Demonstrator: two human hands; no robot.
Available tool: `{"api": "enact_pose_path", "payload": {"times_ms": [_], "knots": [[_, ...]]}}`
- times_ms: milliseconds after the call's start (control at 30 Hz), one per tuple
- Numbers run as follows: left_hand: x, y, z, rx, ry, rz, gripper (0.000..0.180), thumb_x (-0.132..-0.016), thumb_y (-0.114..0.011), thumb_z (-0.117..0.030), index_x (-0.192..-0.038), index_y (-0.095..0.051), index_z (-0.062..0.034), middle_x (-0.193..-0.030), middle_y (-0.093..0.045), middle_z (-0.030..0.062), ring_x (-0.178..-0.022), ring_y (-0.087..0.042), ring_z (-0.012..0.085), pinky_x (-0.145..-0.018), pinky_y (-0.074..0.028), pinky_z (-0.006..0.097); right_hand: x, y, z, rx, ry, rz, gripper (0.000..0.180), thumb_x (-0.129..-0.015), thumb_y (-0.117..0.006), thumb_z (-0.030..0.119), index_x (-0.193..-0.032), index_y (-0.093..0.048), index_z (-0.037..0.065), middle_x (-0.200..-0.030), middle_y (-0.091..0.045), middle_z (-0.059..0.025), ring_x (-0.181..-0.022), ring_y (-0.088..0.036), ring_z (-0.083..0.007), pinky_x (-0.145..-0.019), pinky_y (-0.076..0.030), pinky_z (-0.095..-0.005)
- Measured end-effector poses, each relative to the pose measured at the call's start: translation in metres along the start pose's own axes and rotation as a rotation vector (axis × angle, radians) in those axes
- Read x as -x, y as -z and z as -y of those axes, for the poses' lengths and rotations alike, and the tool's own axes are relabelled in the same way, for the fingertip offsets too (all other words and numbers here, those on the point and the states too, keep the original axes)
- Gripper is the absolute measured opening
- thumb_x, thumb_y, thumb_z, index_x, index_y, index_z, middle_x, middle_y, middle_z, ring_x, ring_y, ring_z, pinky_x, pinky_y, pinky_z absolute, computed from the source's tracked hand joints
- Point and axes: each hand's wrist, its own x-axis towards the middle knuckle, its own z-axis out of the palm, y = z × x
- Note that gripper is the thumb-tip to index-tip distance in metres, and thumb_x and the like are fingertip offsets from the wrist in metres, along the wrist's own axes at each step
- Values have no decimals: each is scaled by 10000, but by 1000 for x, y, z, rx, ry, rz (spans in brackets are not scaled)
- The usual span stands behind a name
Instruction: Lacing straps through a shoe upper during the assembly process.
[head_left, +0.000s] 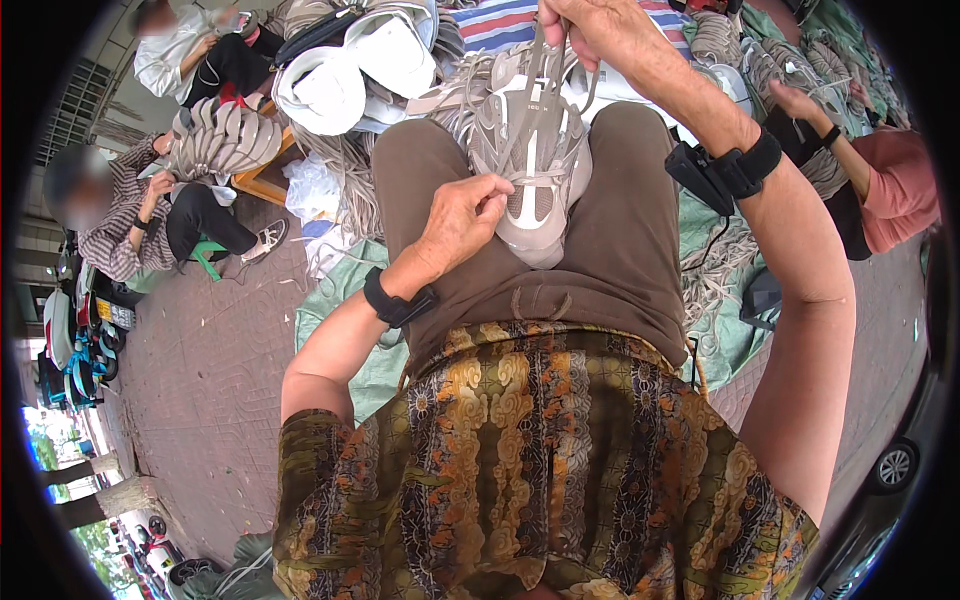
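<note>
A pale grey shoe upper [530, 160] lay on the person's lap, between the thighs of the brown trousers [620, 250], its toe end pointing toward the waist. The left hand [462, 222] rested at the upper's left edge, thumb and forefinger pinched together on what seemed to be a lace or the eyelet edge; the fisheye blur left that uncertain. The right hand [590, 30] was raised beyond the knees, fingers closed on the grey laces [535, 75] and drawing them up taut.

To lace well, the left hand likely needed to hold the upper flat against the lap while the right kept an even pull, so that neither strand twisted.

More grey uppers [225, 140] and white soles [350, 70] lay heaped ahead, where other people sat working.
</note>
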Motion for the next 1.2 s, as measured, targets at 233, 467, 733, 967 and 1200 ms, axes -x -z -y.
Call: {"api": "enact_pose_path", "payload": {"times_ms": [233, 467, 733, 967, 1200], "knots": [[-37, 15, 31, 119, 261, -50, 141, -848, -572, -36, -925, -684, 2, -709, -646, 47, -637, -574, 85, -613, -485, 257, -12, 17, -19, 203, 408, 11, 355, -1000, -455, 305, -852, -600, 17, -658, -583, -45, -599, -564, -148, -540, -438, -340], [-18, 19, 31, -7, 300, 164, 161, -814, -652, -83, -955, -686, -13, -708, -630, 46, -669, -581, 104, -652, -487, 264, -8, 22, -23, 8, 146, -78, 335, -1014, -444, 319, -850, -606, 75, -672, -549, 18, -579, -504, -71, -518, -403, -223], [-21, -7, 29, -423, -55, 56, 88, -789, -645, -80, -861, -614, -38, -832, -594, 116, -726, -612, 329, -658, -499, 439, 0, 20, -34, -258, 163, -37, 347, -1019, -453, 321, -870, -626, 59, -673, -588, 7, -546, -518, -68, -488, -416, -209], [-28, -12, 5, -332, -177, -49, 182, -815, -605, -96, -991, -594, -51, -856, -606, 136, -728, -617, 377, -681, -499, 480, 2, 27, -45, -393, -37, -68, 345, -1034, -419, 273, -894, -630, 39, -632, -594, -14, -490, -517, -90, -461, -429, -211], [-53, -35, 8, -361, 8, 184, 226, -828, -608, -152, -1011, -597, -19, -840, -668, 211, -809, -644, 403, -744, -495, 505, 0, 11, -39, -401, -13, -5, 324, -1021, -455, 276, -869, -624, 46, -645, -603, -28, -491, -522, -100, -449, -425, -222]]}}
